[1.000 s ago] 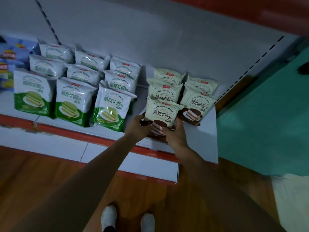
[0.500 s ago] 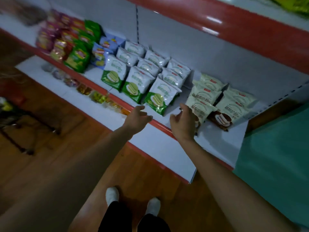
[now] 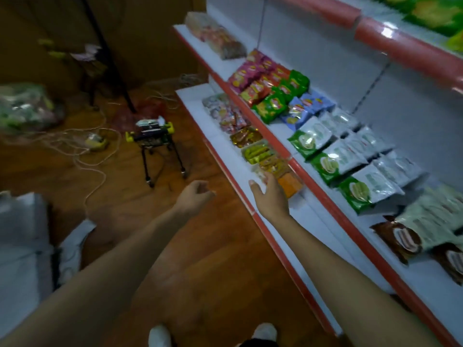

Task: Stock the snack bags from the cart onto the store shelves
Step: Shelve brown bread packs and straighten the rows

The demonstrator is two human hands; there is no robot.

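Note:
My left hand (image 3: 194, 197) hangs over the wooden floor with its fingers loosely curled, holding nothing. My right hand (image 3: 269, 196) is stretched out flat above the lower shelf's (image 3: 225, 144) red edge, empty. Cream-and-brown snack bags (image 3: 426, 226) lie on the upper shelf (image 3: 423, 276) at the far right. White-and-green bags (image 3: 345, 159) stand in rows to their left. A small cart (image 3: 155, 139) with yellow handles stands on the floor ahead, several steps away.
Red, green and blue chip bags (image 3: 280, 93) fill the shelf farther back. Small sweets packs (image 3: 250, 144) lie on the lower shelf. White cables (image 3: 82, 151) trail over the floor. A clear sack of goods (image 3: 25, 106) sits left, and a white box (image 3: 20, 246) is near my left arm.
Both hands let go of the cream-and-brown bag and drew back from the shelf. My view swung left, bringing the cart and floor into sight.

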